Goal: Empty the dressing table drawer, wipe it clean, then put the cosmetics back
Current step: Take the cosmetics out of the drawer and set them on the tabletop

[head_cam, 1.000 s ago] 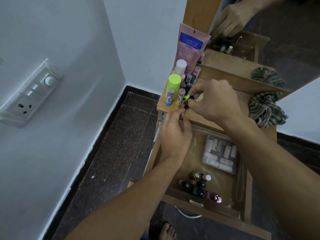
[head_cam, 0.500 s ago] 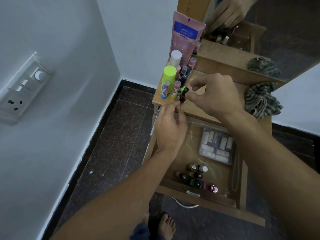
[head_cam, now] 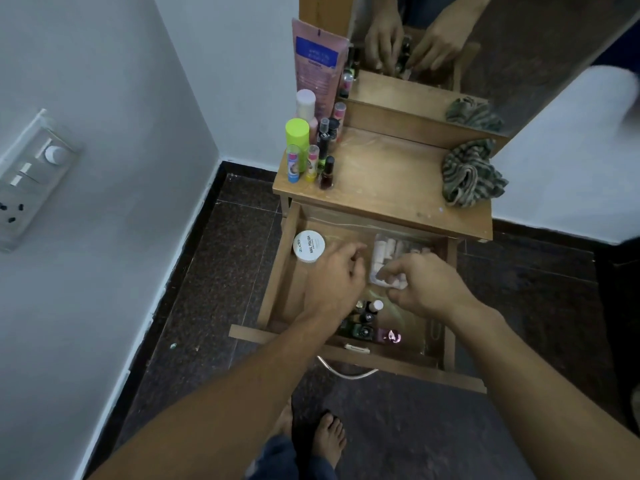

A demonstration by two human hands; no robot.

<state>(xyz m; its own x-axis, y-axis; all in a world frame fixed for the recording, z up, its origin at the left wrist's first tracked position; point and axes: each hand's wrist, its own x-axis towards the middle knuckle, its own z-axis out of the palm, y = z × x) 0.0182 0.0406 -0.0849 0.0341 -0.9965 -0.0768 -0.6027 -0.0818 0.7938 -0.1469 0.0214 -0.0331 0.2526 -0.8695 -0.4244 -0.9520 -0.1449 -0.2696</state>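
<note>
Both hands were down over the open drawer [head_cam: 277,299], which stood pulled out below the dressing table top [head_cam: 388,181]. Left hand [head_cam: 337,275]: fingers loosely curled, nothing visible in them, just right of a white round jar [head_cam: 309,245] labelled nail polish in the drawer's back left corner. Right hand [head_cam: 427,284]: fingers curled at the near edge of a clear packet [head_cam: 391,249] of white tubes at the back of the drawer. Couldn't tell whether it pinched the packet or only touched it.

Small nail polish bottles [head_cam: 363,323] lay clustered at the drawer front, partly hidden by the left wrist, with a pink bottle [head_cam: 389,336] just right of them.

On the top's back left corner, upright cosmetics stood packed together:
- a lime-capped bottle [head_cam: 297,133]
- a dark nail polish bottle [head_cam: 327,173], nearest the front edge
- a pink tube [head_cam: 317,60], leaning on the mirror's wooden frame

Striped cloth [head_cam: 471,174] sat bunched on the top's right side, well apart from the bottles. Mirror [head_cam: 519,46] reflected both hands and the cloth.
</note>
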